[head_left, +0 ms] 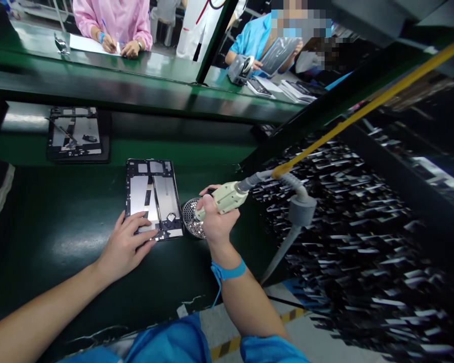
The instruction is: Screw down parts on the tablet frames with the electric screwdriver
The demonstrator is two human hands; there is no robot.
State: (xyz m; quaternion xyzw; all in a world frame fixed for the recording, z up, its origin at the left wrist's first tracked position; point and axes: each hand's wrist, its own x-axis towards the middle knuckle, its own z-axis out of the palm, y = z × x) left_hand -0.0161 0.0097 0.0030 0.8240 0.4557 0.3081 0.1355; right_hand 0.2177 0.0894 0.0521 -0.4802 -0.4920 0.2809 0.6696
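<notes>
An opened tablet (165,191) with its inner parts showing lies flat on the green bench. My left hand (130,244) rests on its lower left part, fingers stretched out and spread. In my right hand (217,222) is a pale green electric screwdriver (227,197), with the fingers wrapped round its body. A grey cable runs from its back end to the right. The screwdriver's front end is over a round metal dish (188,214) with holes and small shiny pieces in it, beside the tablet. My hand hides the tip and part of the dish.
More opened tablets (75,133) are stacked at the back left. On the right stands a dense rack of dark thin parts (363,242). A yellow cord (325,136) slants above it. Two people work at the raised green shelf (155,68), beside a tape dispenser (240,69).
</notes>
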